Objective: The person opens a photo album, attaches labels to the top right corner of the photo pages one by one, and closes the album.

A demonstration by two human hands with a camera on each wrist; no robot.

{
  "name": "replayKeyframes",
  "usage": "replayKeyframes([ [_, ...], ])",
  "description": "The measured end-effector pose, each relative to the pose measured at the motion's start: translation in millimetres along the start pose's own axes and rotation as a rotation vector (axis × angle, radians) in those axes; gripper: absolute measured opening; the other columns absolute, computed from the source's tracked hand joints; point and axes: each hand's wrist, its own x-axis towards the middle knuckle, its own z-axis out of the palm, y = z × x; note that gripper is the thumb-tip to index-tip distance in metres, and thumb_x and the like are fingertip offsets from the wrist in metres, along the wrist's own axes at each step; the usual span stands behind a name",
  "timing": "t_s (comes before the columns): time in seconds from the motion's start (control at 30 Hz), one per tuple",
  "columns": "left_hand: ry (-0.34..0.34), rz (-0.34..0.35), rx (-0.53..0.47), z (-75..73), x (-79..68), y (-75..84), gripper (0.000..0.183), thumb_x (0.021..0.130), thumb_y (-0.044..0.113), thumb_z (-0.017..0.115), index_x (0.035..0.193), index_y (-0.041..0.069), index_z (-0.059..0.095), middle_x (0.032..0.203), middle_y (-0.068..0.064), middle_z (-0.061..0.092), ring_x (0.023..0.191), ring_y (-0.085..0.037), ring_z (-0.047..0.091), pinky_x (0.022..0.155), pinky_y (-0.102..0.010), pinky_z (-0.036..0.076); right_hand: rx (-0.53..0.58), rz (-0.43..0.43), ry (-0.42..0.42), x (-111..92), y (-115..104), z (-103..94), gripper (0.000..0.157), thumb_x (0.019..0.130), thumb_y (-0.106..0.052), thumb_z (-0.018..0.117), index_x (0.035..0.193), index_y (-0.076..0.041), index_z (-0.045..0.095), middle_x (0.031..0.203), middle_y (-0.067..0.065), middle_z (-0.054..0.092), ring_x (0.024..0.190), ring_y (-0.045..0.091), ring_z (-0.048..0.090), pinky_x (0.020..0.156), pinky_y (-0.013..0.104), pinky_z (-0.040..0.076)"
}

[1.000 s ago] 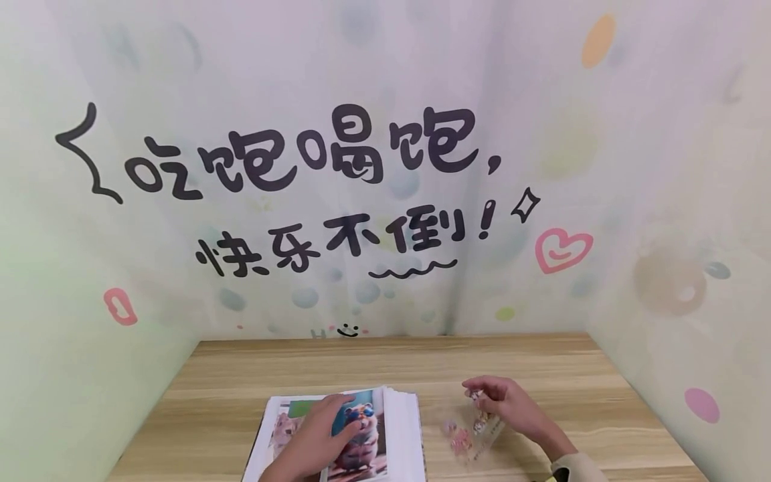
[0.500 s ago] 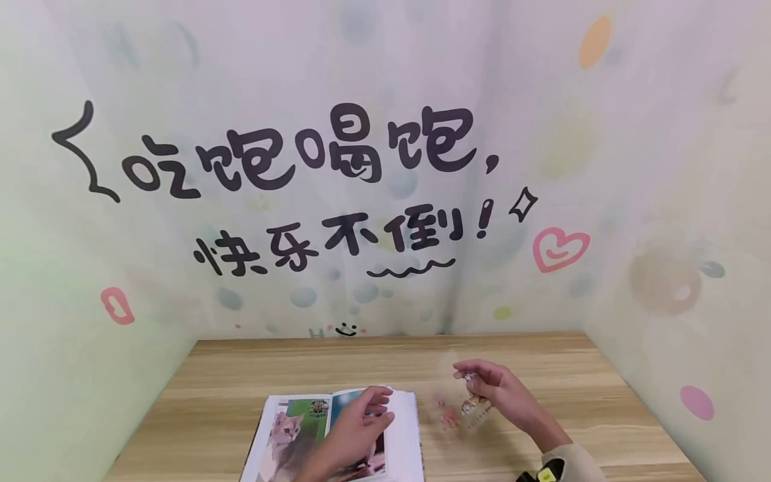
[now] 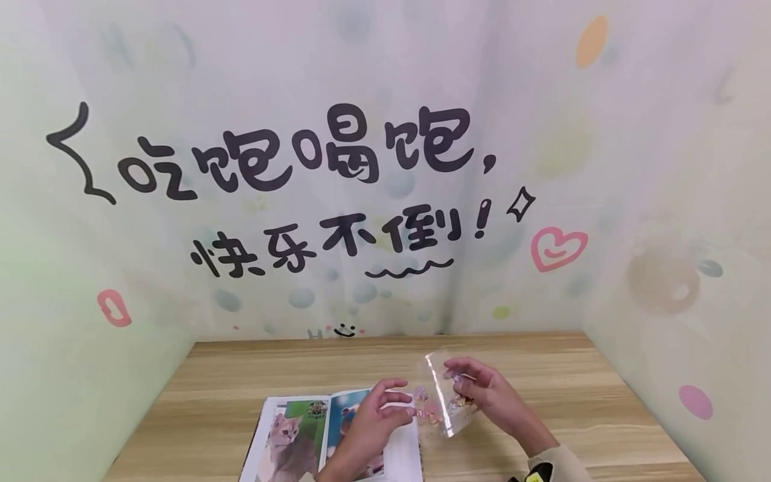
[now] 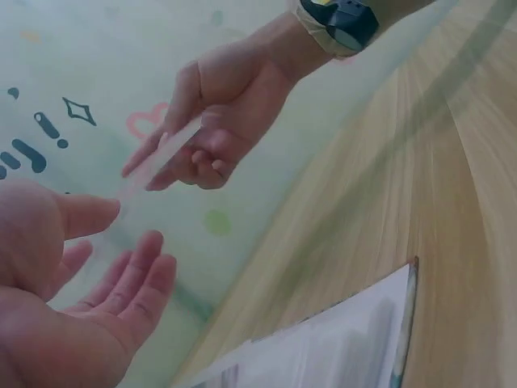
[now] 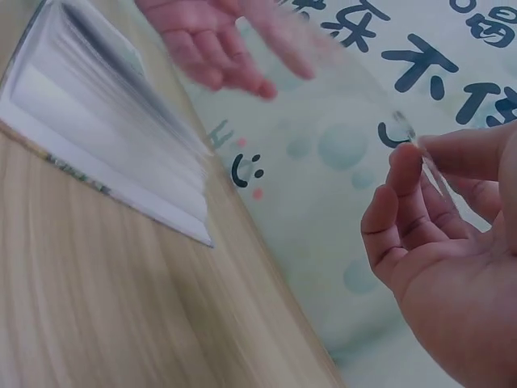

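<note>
Holding up a clear sheet point(image 3: 438, 393) with coloured prints point(image 3: 429, 413), just right of the spread album point(image 3: 405, 445).

At your left, the album lies on the wooden table point(image 3: 265, 368), its cat picture point(image 3: 286, 435) in plain sight. Your left hand point(image 3: 371, 423), raised over the album's right half, is relaxed, fingers parted and grasping nothing; whether a fingertip touches the sheet's left edge cannot be told. If you take that edge, lay thumb and fingers flat on either side, so the sheet should not buckle. The clear sheet is off the table, tilted and catching the light. Your right hand point(image 3: 495, 402) pinches its other side between thumb and fingers; a light, flat hold there would probably spare it a crease.
</note>
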Motion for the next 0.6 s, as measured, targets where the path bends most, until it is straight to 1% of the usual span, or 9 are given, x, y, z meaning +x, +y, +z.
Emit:
replayKeyframes([
  [0.13, 0.013, 0.013, -0.102, 0.0, 0.1, -0.2, 0.047, 0.09, -0.002, 0.068, 0.134, -0.003, 0.049, 0.108, -0.016, 0.064, 0.095, -0.024, 0.07, 0.084, -0.035, 0.058, -0.042, 0.012, 0.007, -2, 4, 3.4, 0.04, 0.095, -0.01, 0.063, 0.133, 0.0, 0.053, 0.121, 0.015, 0.06, 0.089, 0.01, 0.063, 0.071, 0.023, 0.055],
  [0.2, 0.014, 0.018, -0.116, -0.7, -0.3, 0.2, 0.046, 0.09, -0.003, 0.067, 0.132, -0.005, 0.049, 0.105, -0.015, 0.066, 0.093, -0.021, 0.07, 0.083, -0.034, 0.058, -0.064, -0.002, 0.001, -2, 7, 4.2, 0.042, 0.095, -0.01, 0.064, 0.133, 0.003, 0.052, 0.119, 0.014, 0.06, 0.091, 0.012, 0.064, 0.074, 0.024, 0.056],
  [0.27, 0.018, 0.022, -0.11, -1.5, -0.9, 1.0, 0.044, 0.089, -0.004, 0.067, 0.13, -0.007, 0.049, 0.104, -0.016, 0.068, 0.092, -0.019, 0.07, 0.082, -0.032, 0.058, -0.117, -0.012, 0.011, -2, 8, 6.1, 0.042, 0.095, -0.011, 0.064, 0.132, 0.003, 0.053, 0.118, 0.016, 0.059, 0.091, 0.013, 0.064, 0.074, 0.025, 0.056],
  [0.33, 0.022, 0.025, -0.093, -2.2, -1.6, 1.7, 0.044, 0.09, -0.004, 0.066, 0.129, -0.009, 0.049, 0.104, -0.018, 0.068, 0.091, -0.017, 0.07, 0.081, -0.03, 0.058, -0.213, -0.017, 0.063, -2, 7, 10.0, 0.038, 0.094, -0.011, 0.066, 0.129, 0.0, 0.057, 0.119, 0.019, 0.059, 0.092, 0.015, 0.063, 0.077, 0.025, 0.055],
  [0.43, 0.036, 0.017, -0.058, -3.0, -1.9, 2.3, 0.042, 0.089, -0.004, 0.066, 0.128, -0.007, 0.052, 0.104, -0.019, 0.069, 0.09, -0.016, 0.07, 0.08, -0.029, 0.058, -0.417, -0.031, 0.206, -3, 2, 21.0, 0.032, 0.089, -0.012, 0.072, 0.121, -0.009, 0.065, 0.118, 0.015, 0.059, 0.093, 0.017, 0.059, 0.078, 0.026, 0.051],
  [0.47, 0.036, 0.013, -0.053, -3.2, -2.0, 2.8, 0.042, 0.089, -0.004, 0.066, 0.128, -0.007, 0.052, 0.105, -0.019, 0.069, 0.09, -0.017, 0.07, 0.079, -0.03, 0.058, -0.479, -0.04, 0.253, -3, 0, 25.5, 0.031, 0.088, -0.013, 0.075, 0.117, -0.012, 0.067, 0.117, 0.011, 0.06, 0.092, 0.017, 0.057, 0.077, 0.026, 0.05],
  [0.5, 0.036, 0.008, -0.046, -3.5, -2.1, 2.8, 0.041, 0.089, -0.005, 0.066, 0.127, -0.006, 0.053, 0.105, -0.019, 0.069, 0.09, -0.017, 0.07, 0.079, -0.03, 0.059, -0.532, -0.059, 0.288, -3, -2, 30.0, 0.029, 0.086, -0.014, 0.076, 0.114, -0.016, 0.069, 0.114, 0.006, 0.061, 0.091, 0.017, 0.057, 0.077, 0.026, 0.048],
  [0.53, 0.036, 0.004, -0.04, -3.4, -2.2, 3.0, 0.04, 0.089, -0.004, 0.066, 0.127, -0.004, 0.055, 0.106, -0.019, 0.069, 0.091, -0.018, 0.07, 0.079, -0.029, 0.059, -0.577, -0.091, 0.305, -4, -4, 34.3, 0.029, 0.085, -0.015, 0.078, 0.112, -0.018, 0.07, 0.112, 0.001, 0.062, 0.091, 0.018, 0.056, 0.076, 0.026, 0.048],
  [0.6, 0.032, -0.003, -0.027, -3.4, -2.2, 3.5, 0.039, 0.089, -0.004, 0.067, 0.126, -0.002, 0.056, 0.107, -0.018, 0.07, 0.092, -0.018, 0.07, 0.079, -0.029, 0.059, -0.64, -0.191, 0.295, -4, -5, 42.3, 0.027, 0.084, -0.014, 0.079, 0.11, -0.018, 0.072, 0.108, -0.003, 0.063, 0.088, 0.017, 0.057, 0.074, 0.026, 0.048],
])
